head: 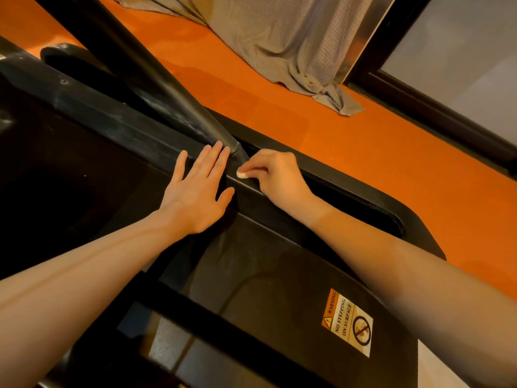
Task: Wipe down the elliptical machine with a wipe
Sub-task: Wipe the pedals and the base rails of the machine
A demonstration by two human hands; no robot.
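Hands at frame centre on a black elliptical machine point(251, 247). The right hand point(275, 175) pinches a small white wipe point(242, 175) against a ridge running upper left to lower right; the left hand point(197, 186) lies spread flat just beside it.

An orange floor point(279, 107) spreads beyond the machine. A grey curtain point(293, 43) hangs down onto it, its hem bunched in folds on the floor beside a dark-framed window point(458, 60) at the upper right.
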